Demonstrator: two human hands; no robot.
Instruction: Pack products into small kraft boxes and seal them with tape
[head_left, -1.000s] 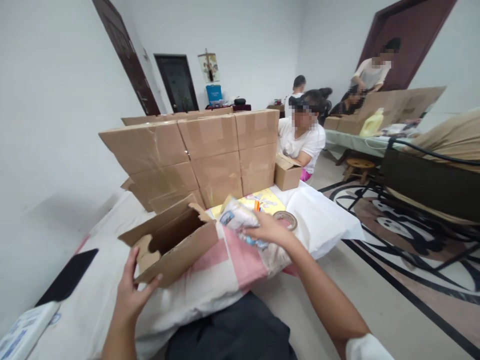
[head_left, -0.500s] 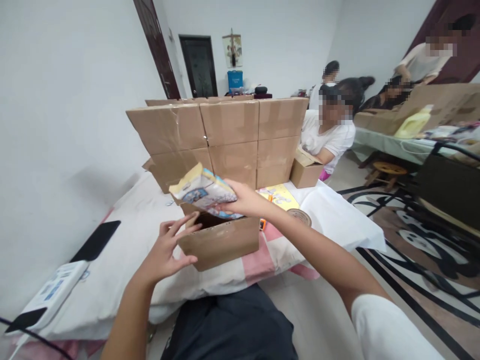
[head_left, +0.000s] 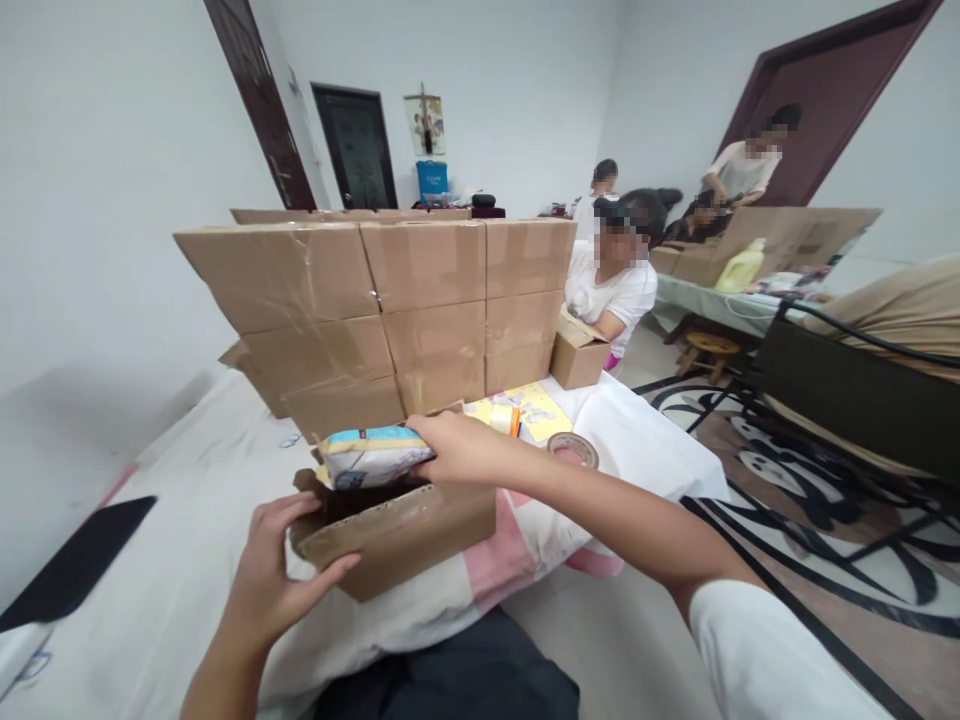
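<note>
An open cardboard box [head_left: 409, 540] stands near the table's front edge. My right hand [head_left: 450, 450] grips one end of a blue, yellow and white plastic packet [head_left: 375, 455], which lies level at the box's opening, its lower part hidden behind the front wall. At the box's left end is my left hand [head_left: 281, 560], its thumb against the outside of the front wall and its fingers at the left flap, spread around the corner.
Taped boxes [head_left: 431, 330] are stacked behind. A tape roll [head_left: 572, 450], an orange tape dispenser [head_left: 510, 420] and a yellow sheet [head_left: 544, 408] lie to the right. A person [head_left: 615, 280] sits by a smaller box [head_left: 579, 352]. A black pad [head_left: 79, 560] lies left.
The packet has gone from tilted above the box to level at its opening, with my right hand lowered. My left hand has closed in on the box's left corner. The view has turned right.
</note>
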